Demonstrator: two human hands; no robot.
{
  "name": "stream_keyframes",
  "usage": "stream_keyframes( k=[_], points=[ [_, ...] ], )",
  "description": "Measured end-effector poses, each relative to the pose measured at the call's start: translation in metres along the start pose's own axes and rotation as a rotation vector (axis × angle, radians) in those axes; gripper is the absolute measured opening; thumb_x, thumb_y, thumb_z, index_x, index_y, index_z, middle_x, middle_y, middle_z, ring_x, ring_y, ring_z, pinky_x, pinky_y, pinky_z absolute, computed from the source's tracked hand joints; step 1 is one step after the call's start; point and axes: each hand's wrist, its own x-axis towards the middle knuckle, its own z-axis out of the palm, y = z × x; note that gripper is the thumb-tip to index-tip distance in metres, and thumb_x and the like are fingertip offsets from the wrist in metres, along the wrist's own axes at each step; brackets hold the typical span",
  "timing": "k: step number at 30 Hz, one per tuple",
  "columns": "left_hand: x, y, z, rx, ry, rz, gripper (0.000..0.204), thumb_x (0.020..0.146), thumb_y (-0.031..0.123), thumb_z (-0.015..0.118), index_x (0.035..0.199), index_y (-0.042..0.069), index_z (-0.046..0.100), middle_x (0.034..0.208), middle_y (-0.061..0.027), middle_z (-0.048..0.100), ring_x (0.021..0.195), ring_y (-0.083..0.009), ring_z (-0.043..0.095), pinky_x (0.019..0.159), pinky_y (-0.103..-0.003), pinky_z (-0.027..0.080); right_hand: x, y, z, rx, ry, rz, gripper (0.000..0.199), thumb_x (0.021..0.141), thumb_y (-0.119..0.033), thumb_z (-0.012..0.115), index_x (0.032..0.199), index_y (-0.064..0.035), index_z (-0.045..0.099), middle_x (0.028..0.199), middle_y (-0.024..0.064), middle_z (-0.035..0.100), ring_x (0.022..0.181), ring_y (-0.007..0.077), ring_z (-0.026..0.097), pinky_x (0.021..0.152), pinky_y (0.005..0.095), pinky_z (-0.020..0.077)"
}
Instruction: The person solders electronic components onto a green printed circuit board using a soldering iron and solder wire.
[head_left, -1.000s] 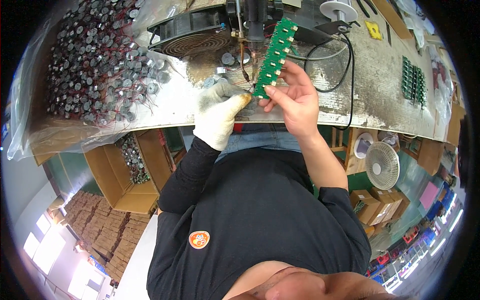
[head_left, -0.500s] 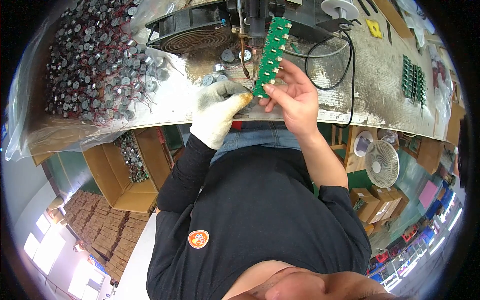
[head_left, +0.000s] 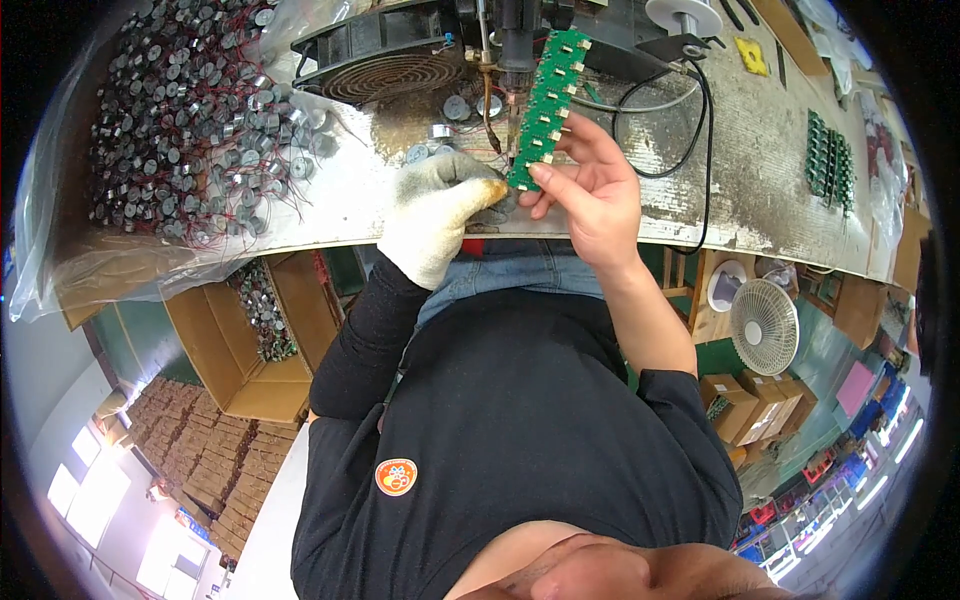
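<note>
My right hand (head_left: 592,195), bare, grips a long green circuit board strip (head_left: 546,98) by its lower end and holds it upright against a dark soldering fixture (head_left: 508,38). My left hand (head_left: 440,215) wears a white knit glove with stained fingertips. Its fingers are curled and pinched right beside the strip's lower end, touching or almost touching it. Whether a small part sits in the glove is hidden. A few small round grey parts with thin wires (head_left: 447,122) lie on the bench just above the glove.
A large heap of round grey parts with red wires (head_left: 190,120) covers the bench's left. A black fan (head_left: 385,60) stands behind, with a black cable (head_left: 695,130) and stacked green boards (head_left: 830,160) at right. Below are a cardboard box (head_left: 255,340) and a white floor fan (head_left: 765,325).
Almost nothing: the green strip and both hands have shifted very slightly toward the fixture, and the grip looks the same.
</note>
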Motion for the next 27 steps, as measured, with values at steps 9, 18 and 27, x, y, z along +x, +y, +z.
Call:
stream_keyframes(
  k=[9,18,27],
  points=[
    [0.0,-0.005,-0.003,0.042,0.033,0.015,0.014,0.083,0.012,0.063,0.086,-0.001,0.065,0.079,-0.0055,0.065,0.071,-0.0096,0.058,0.065,-0.024,0.046,0.0,-0.003,0.001,0.002,-0.021,-0.016,0.053,0.083,0.01,0.058,0.131,-0.0002,0.04,0.111,0.0181,0.057,0.07,0.0209,0.067,0.053,0.0254,0.0543],
    [-0.002,-0.008,-0.002,0.062,0.053,-0.007,0.015,0.082,0.013,0.064,0.086,-0.002,0.066,0.078,-0.0056,0.065,0.07,-0.0104,0.06,0.064,-0.024,0.047,-0.003,0.003,-0.001,-0.016,0.001,0.002,0.053,0.082,0.01,0.059,0.131,-0.0006,0.04,0.111,0.018,0.057,0.069,0.022,0.067,0.052,0.0266,0.0541],
    [-0.055,-0.013,0.007,0.719,0.288,0.264,0.025,0.07,0.008,0.074,0.089,0.003,0.059,0.077,-0.0088,0.06,0.062,-0.0145,0.058,0.057,-0.027,0.047,-0.041,-0.015,-0.02,-0.05,-0.047,0.247,0.053,0.082,0.009,0.058,0.13,0.0029,0.037,0.109,0.0174,0.054,0.063,0.019,0.064,0.046,0.0249,0.0513]
  ],
)
